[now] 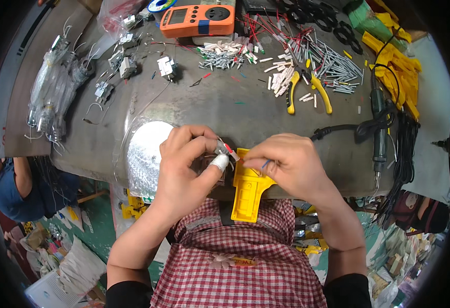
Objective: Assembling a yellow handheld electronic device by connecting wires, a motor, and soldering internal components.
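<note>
Got small grey-and-red part (228, 149) pinched in left hand (184, 164), with right hand (293, 163) bunched together over yellow plastic casing (246, 200), near side.

Right fingers (267, 148) over yellow casing (248, 191), left fingers (199, 146) beside.

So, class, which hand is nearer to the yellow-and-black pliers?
Right. The right hand is below the pliers in the picture; the left hand is farther off, below and well to their left.
</note>
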### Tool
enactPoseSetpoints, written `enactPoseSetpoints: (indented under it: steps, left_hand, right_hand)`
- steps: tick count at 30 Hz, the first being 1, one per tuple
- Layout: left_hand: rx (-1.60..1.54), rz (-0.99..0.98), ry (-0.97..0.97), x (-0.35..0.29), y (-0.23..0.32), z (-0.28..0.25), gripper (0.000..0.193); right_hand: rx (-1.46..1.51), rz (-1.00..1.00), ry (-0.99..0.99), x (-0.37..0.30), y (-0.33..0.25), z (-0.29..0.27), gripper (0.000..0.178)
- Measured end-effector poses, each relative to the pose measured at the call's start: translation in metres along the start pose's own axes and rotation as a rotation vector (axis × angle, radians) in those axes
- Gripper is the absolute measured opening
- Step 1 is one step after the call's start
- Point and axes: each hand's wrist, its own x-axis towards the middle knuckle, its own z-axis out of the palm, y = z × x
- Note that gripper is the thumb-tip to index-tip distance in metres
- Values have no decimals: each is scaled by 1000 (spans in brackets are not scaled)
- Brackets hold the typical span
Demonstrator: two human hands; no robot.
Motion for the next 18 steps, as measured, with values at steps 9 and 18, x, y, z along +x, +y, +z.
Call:
enactPoseSetpoints:
  steps: [9, 18]
  left_hand:
    - [-116, -12, -133, 21, -10, 0, 18]
    - [-240, -239, -272, 30, -2, -8, 20]
  right_hand:
    - [-59, 208, -89, 7, -5, 15, 24]
    - [-8, 350, -177, 13, -8, 7, 21]
